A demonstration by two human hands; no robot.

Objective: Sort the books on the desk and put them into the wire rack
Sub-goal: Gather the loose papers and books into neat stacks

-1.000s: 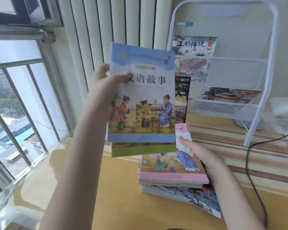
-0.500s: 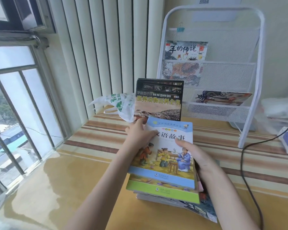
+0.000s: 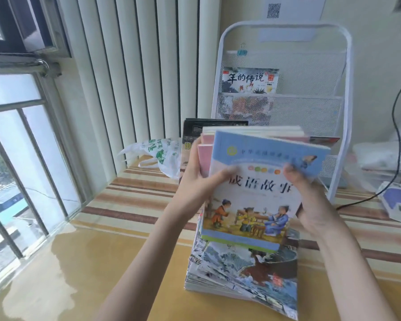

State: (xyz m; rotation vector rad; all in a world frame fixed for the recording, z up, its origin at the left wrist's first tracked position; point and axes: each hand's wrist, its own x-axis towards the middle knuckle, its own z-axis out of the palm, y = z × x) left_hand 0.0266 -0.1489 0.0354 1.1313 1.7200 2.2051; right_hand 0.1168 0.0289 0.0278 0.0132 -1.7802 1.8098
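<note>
A bundle of several thin picture books [image 3: 252, 195], fronted by a blue-covered storybook, stands tilted upright on top of a flat stack of books [image 3: 243, 272] on the desk. My left hand [image 3: 199, 184] grips the bundle's left edge and my right hand [image 3: 310, 200] its right edge. Behind them stands the white wire rack [image 3: 285, 103]. Its upper pocket holds a book with a grey-green cover [image 3: 250, 80]; another book [image 3: 324, 139] lies in the lower pocket, mostly hidden by the bundle.
A dark-covered book [image 3: 195, 128] stands against the blinds left of the rack, beside a white plastic bag [image 3: 158, 154]. A black cable [image 3: 397, 135] hangs at the right above a white and purple box [image 3: 398, 202]. The window is at the left.
The blue storybook came down from in front of me onto the pile. Both hands have now gathered the upper books and tipped them upright off the lower stack.
</note>
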